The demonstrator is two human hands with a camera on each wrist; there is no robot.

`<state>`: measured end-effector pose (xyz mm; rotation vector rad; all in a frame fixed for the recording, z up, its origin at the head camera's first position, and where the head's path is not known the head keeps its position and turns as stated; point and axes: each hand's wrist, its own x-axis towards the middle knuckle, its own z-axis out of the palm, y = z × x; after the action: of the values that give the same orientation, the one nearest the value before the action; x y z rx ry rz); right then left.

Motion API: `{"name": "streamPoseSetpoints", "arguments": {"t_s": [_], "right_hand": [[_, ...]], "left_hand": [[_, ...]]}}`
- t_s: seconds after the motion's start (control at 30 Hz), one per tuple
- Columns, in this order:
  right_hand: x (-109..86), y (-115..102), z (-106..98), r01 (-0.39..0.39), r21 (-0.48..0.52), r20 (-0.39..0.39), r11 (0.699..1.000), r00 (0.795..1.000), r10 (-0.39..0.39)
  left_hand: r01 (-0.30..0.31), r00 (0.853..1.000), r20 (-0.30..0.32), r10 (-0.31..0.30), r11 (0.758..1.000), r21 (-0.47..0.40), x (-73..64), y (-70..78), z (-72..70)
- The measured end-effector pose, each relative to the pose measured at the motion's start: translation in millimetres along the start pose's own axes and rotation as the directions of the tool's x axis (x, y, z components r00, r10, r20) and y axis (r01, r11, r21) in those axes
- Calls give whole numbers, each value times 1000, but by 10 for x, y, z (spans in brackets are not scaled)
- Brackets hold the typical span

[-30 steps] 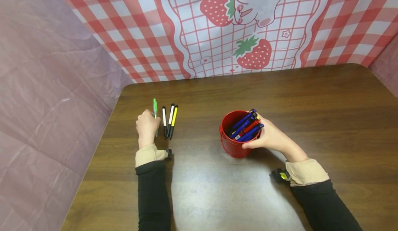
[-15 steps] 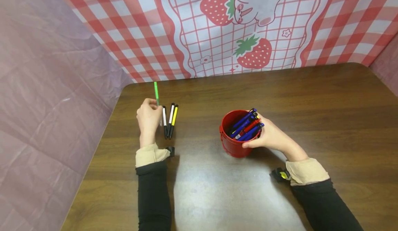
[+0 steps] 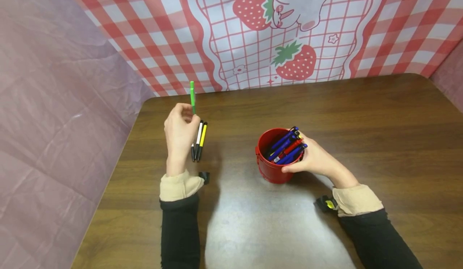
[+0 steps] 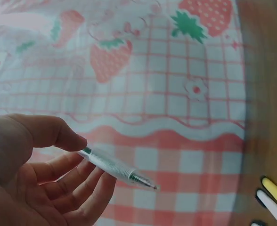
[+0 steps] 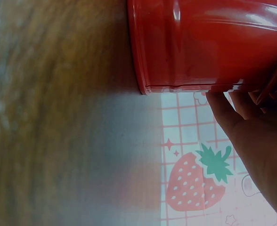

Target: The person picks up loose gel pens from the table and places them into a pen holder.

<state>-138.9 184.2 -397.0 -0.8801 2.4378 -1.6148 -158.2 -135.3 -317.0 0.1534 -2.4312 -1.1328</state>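
Note:
My left hand [image 3: 179, 132] pinches a green pen [image 3: 192, 96] between thumb and fingers, held up off the table. In the left wrist view the pen's clear ribbed grip and metal tip [image 4: 143, 180] point away from the palm. Below that hand lie a yellow-and-black pen [image 3: 203, 138] and a white-and-black pen [image 3: 198, 138]; a second white one is mostly hidden by the hand. My right hand [image 3: 314, 158] grips the side of a red bucket [image 3: 273, 174], which stands upright. Several blue pens and a red pen [image 3: 289, 150] lean inside it toward the right rim.
The brown wooden table [image 3: 238, 212] runs back to a red-and-white checked cloth with strawberries [image 3: 296, 64]. A pinkish cloth [image 3: 72, 140] hangs along the left side. The table's left edge is near the left forearm.
My left hand has lifted the green pen off the table and moved it away from me and slightly right. The right hand and the bucket have stayed in place.

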Motion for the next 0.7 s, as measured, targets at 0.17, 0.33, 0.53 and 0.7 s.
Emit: {"name": "streamPoseSetpoints", "arguments": {"t_s": [0.17,0.33,0.53,0.7], "right_hand": [[1,-7,-4,-4,16,3,1000,1000,4],[-1,-7,-3,-8,16,7,1000,1000,8],[4,0,-1,-8,23,5,1000,1000,8],[2,2,-1,-4,22,4,1000,1000,4]], "left_hand": [[-74,997,20,76,994,-76,-84,167,-6],[-147,988,33,153,980,-135,-171,310,24],[-197,972,78,222,949,-246,-237,405,70],[-244,947,108,301,898,-367,-280,452,107]]}}
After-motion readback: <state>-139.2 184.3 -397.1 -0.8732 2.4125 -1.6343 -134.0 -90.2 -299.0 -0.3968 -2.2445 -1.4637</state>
